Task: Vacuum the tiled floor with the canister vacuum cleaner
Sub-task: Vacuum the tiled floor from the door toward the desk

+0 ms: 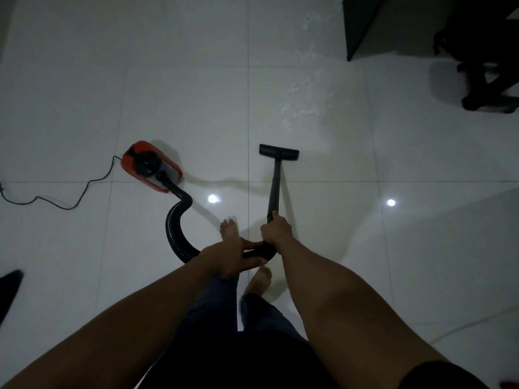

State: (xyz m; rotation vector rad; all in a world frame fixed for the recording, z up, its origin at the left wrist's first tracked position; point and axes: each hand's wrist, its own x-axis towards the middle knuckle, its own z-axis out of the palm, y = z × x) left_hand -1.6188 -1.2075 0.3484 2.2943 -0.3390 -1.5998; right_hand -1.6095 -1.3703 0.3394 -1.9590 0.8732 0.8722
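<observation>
1. White glossy tiled floor fills the view in dim light, with two ceiling-lamp reflections on the near tiles. A dark furniture panel and a chair base stand at the far right.
2. The canister vacuum cleaner, red and black, sits on the floor left of centre. Its power cord trails off to the left edge.
3. The hose leaves the canister, loops towards the person and meets the wand at the hands.
4. Left hand: fingers and thumb curled round the curved hose end, gripping it.
5. Right hand: fingers closed round the near end of the wand, gripping it.
6. The floor head appears to rest flat on the tile, just right of a grout line and ahead of the person's bare feet.
7. A pale scatter of debris runs from just beyond the floor head away towards the far panel. The head is near its closest edge but not on it.
8. Assessment: equipment is laid out, apparently plugged in and held for work; whether the motor runs cannot be told. The visible debris band is uncollected, so the main cleaning appears to lie ahead. Tiles near the person show no obvious litter, though low light limits that finding.
</observation>
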